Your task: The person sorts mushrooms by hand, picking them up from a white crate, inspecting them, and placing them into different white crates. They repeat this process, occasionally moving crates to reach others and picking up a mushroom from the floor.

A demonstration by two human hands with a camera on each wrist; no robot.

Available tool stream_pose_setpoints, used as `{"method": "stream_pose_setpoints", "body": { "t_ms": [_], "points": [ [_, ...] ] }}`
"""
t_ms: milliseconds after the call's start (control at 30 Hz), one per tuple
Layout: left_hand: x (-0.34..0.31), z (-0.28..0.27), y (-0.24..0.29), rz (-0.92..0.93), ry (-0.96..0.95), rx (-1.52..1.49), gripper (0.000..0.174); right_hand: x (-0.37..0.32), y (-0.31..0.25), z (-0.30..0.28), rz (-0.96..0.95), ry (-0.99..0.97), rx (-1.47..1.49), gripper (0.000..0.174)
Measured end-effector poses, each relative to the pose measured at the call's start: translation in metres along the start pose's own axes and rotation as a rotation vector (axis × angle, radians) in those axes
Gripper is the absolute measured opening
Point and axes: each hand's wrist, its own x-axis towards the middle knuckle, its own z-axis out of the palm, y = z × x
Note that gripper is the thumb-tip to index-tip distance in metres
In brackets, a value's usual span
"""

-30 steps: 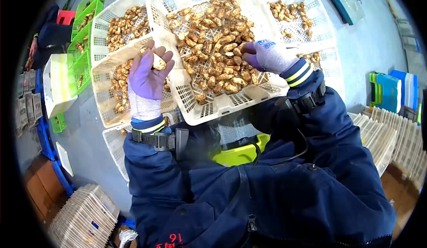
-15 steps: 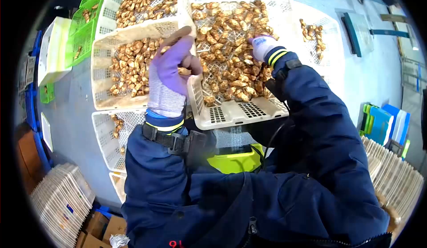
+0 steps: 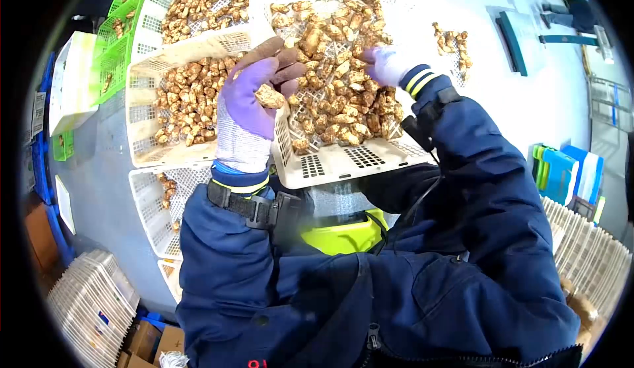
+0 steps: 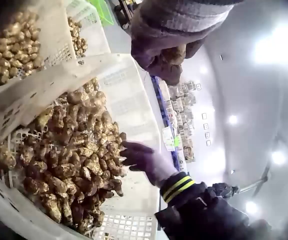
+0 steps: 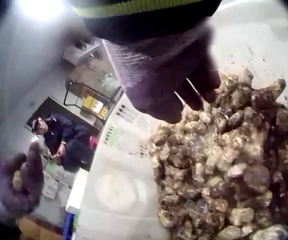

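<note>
My left hand [image 3: 249, 100], in a purple-palmed glove, holds a stubby brown-and-white mushroom [image 3: 269, 96] between thumb and curled fingers. It is above the wall between the middle basket and the one to its left. In the right wrist view the same hand [image 5: 16, 192] shows at lower left. A heap of mushrooms [image 3: 337, 114] lies in the white middle basket [image 3: 343, 170]. Extended fingers of my gloved right hand [image 3: 389, 66] reach onto the heap's right side; in the left wrist view the right hand's fingertips [image 4: 129, 154] are right at its edge.
A white basket [image 3: 142, 130] of sorted mushrooms sits left, others behind and below it. Scattered mushrooms [image 3: 452, 48] lie in a basket at right. Green crates [image 3: 112, 61] stand far left, stacked white trays [image 3: 92, 299] lower left. Another person [image 5: 64, 137] sits in the background.
My left hand, palm up with a mushroom earlier, has moved right toward the middle basket and turned, still holding a mushroom. My right hand stays at the heap. The head view has shifted.
</note>
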Motion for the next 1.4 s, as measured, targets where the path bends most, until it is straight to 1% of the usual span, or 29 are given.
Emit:
{"method": "stream_pose_setpoints", "body": {
  "t_ms": [67, 133, 167, 200, 267, 300, 333, 400, 467, 500, 533, 600, 633, 667, 700, 733, 800, 833, 867, 933, 1000, 1033, 1067, 1100, 1200, 1267, 1333, 1367, 1400],
  "points": [
    [0.003, 0.0, 0.0, 0.035, 0.037, 0.049, 0.04, 0.002, -0.022, 0.003, 0.004, -0.283, -0.173, 0.041],
    [0.004, -0.001, 0.001, 0.069, 0.051, 0.096, 0.039, 0.016, -0.034, 0.014, 0.048, -0.356, -0.332, 0.047],
    [0.005, -0.003, 0.0, 0.08, 0.047, 0.102, 0.038, 0.024, -0.037, 0.017, 0.057, -0.368, -0.304, 0.052],
    [0.004, -0.004, 0.0, 0.066, 0.035, 0.116, 0.04, 0.021, -0.043, 0.006, 0.023, -0.461, -0.334, 0.047],
    [0.007, -0.007, 0.002, 0.048, -0.001, 0.14, 0.043, 0.025, -0.041, 0.02, -0.112, -0.534, -0.267, 0.038],
    [0.009, -0.01, 0.001, 0.02, 0.0, 0.109, 0.043, 0.009, -0.05, 0.015, -0.015, -0.399, -0.094, 0.034],
    [0.011, -0.011, 0.001, 0.017, -0.001, 0.106, 0.043, -0.001, -0.053, 0.012, -0.108, -0.432, -0.154, 0.034],
    [0.012, -0.011, 0.0, 0.013, -0.008, 0.1, 0.044, -0.019, -0.058, 0.018, -0.174, -0.407, -0.081, 0.032],
    [0.009, -0.01, 0.0, 0.018, -0.007, 0.111, 0.044, -0.039, -0.06, 0.016, -0.249, -0.434, 0.109, 0.03],
    [0.008, -0.01, 0.001, 0.018, -0.011, 0.101, 0.043, -0.049, -0.067, -0.001, -0.216, -0.516, 0.162, 0.029],
    [0.007, -0.01, 0.003, 0.017, -0.014, 0.092, 0.043, -0.055, -0.063, 0.0, -0.241, -0.489, 0.244, 0.033],
    [0.004, -0.011, 0.003, 0.049, -0.025, 0.106, 0.043, -0.055, -0.047, -0.004, -0.222, -0.399, 0.302, 0.032],
    [0.003, -0.012, 0.003, 0.056, -0.018, 0.112, 0.043, -0.042, -0.039, -0.01, -0.116, -0.506, 0.134, 0.033],
    [0.002, -0.012, 0.004, 0.064, -0.01, 0.119, 0.043, -0.037, -0.02, -0.008, -0.093, -0.439, 0.024, 0.036],
    [0.002, -0.011, 0.005, 0.039, 0.014, 0.106, 0.044, -0.029, 0.0, -0.001, -0.09, -0.496, -0.105, 0.039],
    [0.002, -0.011, 0.005, 0.037, 0.014, 0.115, 0.044, -0.026, 0.006, -0.002, -0.086, -0.553, -0.233, 0.042],
    [0.004, -0.011, 0.005, 0.034, 0.018, 0.129, 0.044, -0.023, 0.006, -0.013, -0.008, -0.628, -0.222, 0.044],
    [0.006, -0.012, 0.002, 0.057, 0.004, 0.107, 0.044, -0.023, 0.006, -0.022, -0.01, -0.496, -0.202, 0.043],
    [0.007, -0.012, 0.0, 0.039, 0.019, 0.087, 0.044, -0.01, 0.011, -0.017, 0.035, -0.381, -0.001, 0.036],
    [0.009, -0.009, 0.0, 0.004, 0.044, 0.056, 0.042, 0.011, -0.006, -0.021, 0.025, -0.014, 0.059, 0.034],
    [0.011, -0.008, -0.002, 0.024, 0.032, 0.04, 0.041, 0.043, -0.01, 0.005, -0.164, 0.098, -0.051, 0.044],
    [0.011, -0.007, -0.003, 0.026, 0.04, 0.033, 0.041, 0.053, -0.023, 0.008, -0.093, -0.04, -0.159, 0.054],
    [0.011, -0.007, -0.003, 0.031, 0.048, 0.024, 0.041, 0.063, -0.031, 0.011, -0.063, -0.166, -0.206, 0.057],
    [0.01, -0.011, -0.004, 0.068, 0.026, 0.066, 0.042, 0.064, -0.036, 0.023, -0.051, -0.119, -0.229, 0.057],
    [0.013, -0.012, 0.001, 0.021, 0.104, 0.09, 0.044, 0.048, -0.043, 0.04, -0.016, -0.044, -0.247, 0.053],
    [0.015, -0.013, -0.001, 0.013, 0.098, 0.091, 0.044, 0.034, -0.046, 0.027, -0.062, -0.147, -0.306, 0.049],
    [0.013, -0.011, -0.001, 0.019, 0.076, 0.119, 0.043, 0.024, -0.042, 0.037, -0.048, -0.005, -0.215, 0.035],
    [0.013, -0.013, -0.003, 0.044, 0.045, 0.148, 0.043, 0.031, -0.037, 0.043, -0.03, -0.075, -0.215, 0.032],
    [0.013, -0.013, -0.003, 0.071, 0.014, 0.179, 0.043, 0.037, -0.039, 0.036, -0.014, -0.143, -0.213, 0.03]
  ]
}}
